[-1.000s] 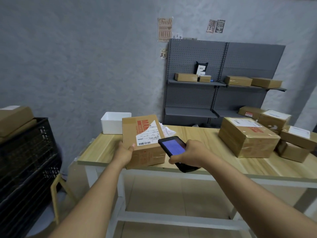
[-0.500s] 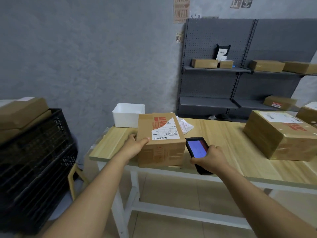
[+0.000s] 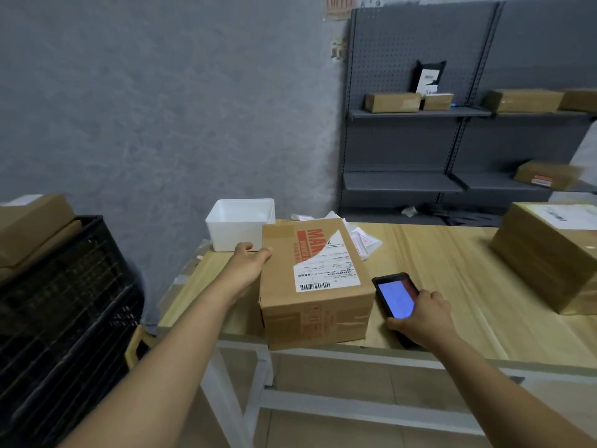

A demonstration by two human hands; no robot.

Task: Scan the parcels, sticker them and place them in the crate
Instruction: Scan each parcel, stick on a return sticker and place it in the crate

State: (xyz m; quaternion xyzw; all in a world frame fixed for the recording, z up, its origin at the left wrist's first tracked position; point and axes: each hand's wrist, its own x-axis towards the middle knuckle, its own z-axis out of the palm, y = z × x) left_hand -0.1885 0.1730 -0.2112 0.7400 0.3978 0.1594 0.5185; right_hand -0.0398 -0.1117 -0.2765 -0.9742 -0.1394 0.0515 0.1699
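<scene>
Parcel (image 3: 315, 282) went from tilted up for scanning to flat on worktop (image 3: 452, 263); scan looks done, sticker next. Left hand (image 3: 248, 258) fingers rest relaxed on its left edge. Right hand (image 3: 420, 321) fingers hold scanner (image 3: 395, 299), lowered right of parcel. In view: one scanner, one crate (image 3: 64, 302), one white bin (image 3: 240, 223).

Counted on worktop (image 3: 452, 253): two parcels, one labelled (image 3: 310, 286), one larger (image 3: 546, 257); one white bin (image 3: 240, 223); one scanner (image 3: 395, 299). Shelves (image 3: 420, 113) held five boxes. One black crate (image 3: 64, 302).
</scene>
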